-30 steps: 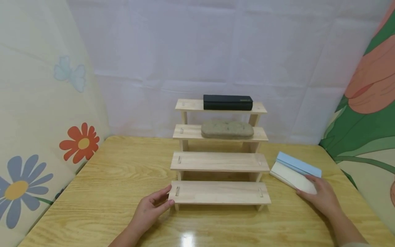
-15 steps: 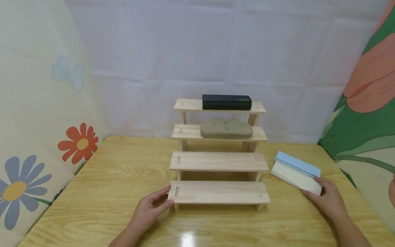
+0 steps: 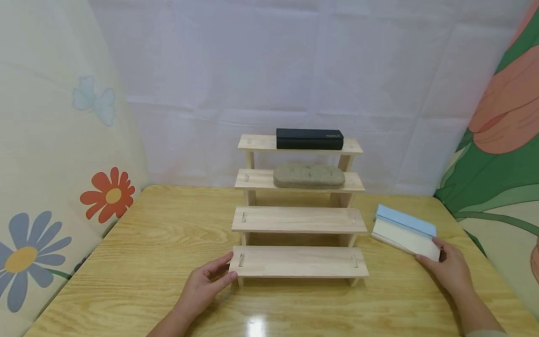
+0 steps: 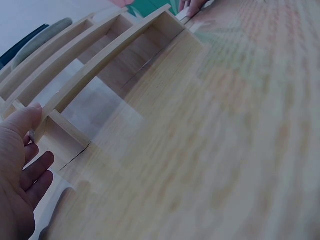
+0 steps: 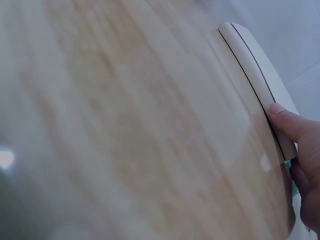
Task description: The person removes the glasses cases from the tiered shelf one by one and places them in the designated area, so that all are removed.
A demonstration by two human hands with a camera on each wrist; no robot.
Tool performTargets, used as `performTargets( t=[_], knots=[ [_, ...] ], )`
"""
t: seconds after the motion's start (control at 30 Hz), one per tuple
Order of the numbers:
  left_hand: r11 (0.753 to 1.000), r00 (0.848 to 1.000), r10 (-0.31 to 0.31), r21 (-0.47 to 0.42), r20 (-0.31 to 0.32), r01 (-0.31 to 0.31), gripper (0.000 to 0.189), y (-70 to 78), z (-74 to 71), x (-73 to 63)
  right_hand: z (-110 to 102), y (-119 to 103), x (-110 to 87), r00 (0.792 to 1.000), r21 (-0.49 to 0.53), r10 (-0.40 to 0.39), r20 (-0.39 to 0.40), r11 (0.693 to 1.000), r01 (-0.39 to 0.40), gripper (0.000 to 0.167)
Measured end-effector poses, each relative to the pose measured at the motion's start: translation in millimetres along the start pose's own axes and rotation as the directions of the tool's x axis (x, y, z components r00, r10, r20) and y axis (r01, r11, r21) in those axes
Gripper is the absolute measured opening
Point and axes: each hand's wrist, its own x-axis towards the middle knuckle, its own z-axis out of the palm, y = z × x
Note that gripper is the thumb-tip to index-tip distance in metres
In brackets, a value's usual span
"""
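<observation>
My left hand rested at the left end of the lowest step of the wooden tiered rack, thumb along the top edge and fingers loose and fairly straight beside the side board. That grip was wide and held nothing; as I judged it, the hand only steadied the rack so it would not slide on the glossy worktop.

My right hand was well apart from it, at the right of the rack, on the near end of the blue-and-white case. The case lay flat on the worktop, slanted, its blue side toward the wall and its pale side toward me, just beside the right end of the second step but not touching it. In the right wrist view one fingertip pressed on the case's pale rim, where the dark seam runs. My thumb lay on the top face, the fingers were at the near end, and whether they had curled under it I could not tell, so I would not call that grip closed on the case. I judged I had taken the short end because it was the part nearest to me.

On the rack, the black box sat on the top step and the grey-green pouch on the step below, both set right of centre. The two lower steps carried nothing. Flower-printed cloth hung to the left, and a white sheet hung behind.
</observation>
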Motion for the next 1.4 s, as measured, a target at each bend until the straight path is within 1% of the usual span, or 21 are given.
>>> performTargets(
  t=[0.23,0.37,0.57,0.77,0.9,1.13,1.2,1.27,1.4],
  knots=[
    [1.0,1.0,-0.008,0.004,0.001,0.008,0.049,1.8,-0.3,-0.7,-1.6,-0.3,7.0,0.994,0.077,0.105,0.026,0.991,-0.107,0.087],
    [1.0,1.0,-0.011,0.001,0.002,0.011,0.05,2.5,-0.1,-0.9,-2.0,-0.8,9.9,0.989,0.106,0.147,0.023,0.983,-0.149,0.085],
    [1.0,1.0,-0.004,-0.006,0.006,0.004,0.049,2.2,-0.4,-0.7,-2.9,0.8,15.6,0.987,0.087,0.159,0.012,0.983,-0.16,0.08],
    [1.0,1.0,0.018,-0.019,0.006,-0.018,0.049,2.2,-0.7,-0.4,-5.3,-1.0,19.6,0.982,0.103,0.183,0.05,0.977,-0.187,0.082],
    [1.0,1.0,0.004,-0.018,0.0,-0.004,0.049,1.3,-0.3,-0.5,-5.9,-0.3,22.0,0.982,0.095,0.18,0.06,0.978,-0.185,0.082],
    [1.0,1.0,0.013,0.0,0.0,-0.013,0.049,0.0,0.1,-0.7,-6.8,0.6,25.2,0.98,0.086,0.183,0.082,0.978,-0.19,0.083],
    [1.0,1.0,0.005,-0.006,0.001,-0.005,0.05,0.5,0.4,-0.8,-6.9,0.6,26.1,0.98,0.082,0.18,0.087,0.979,-0.187,0.083],
    [1.0,1.0,0.005,-0.007,0.002,-0.005,0.05,0.8,0.3,-0.9,-6.7,0.2,26.0,0.982,0.089,0.167,0.084,0.981,-0.174,0.086],
    [1.0,1.0,0.025,-0.014,0.004,-0.025,0.049,0.7,-0.5,-0.9,-6.4,-1.3,24.3,0.99,0.134,0.126,0.06,0.982,-0.133,0.091]
  ],
)
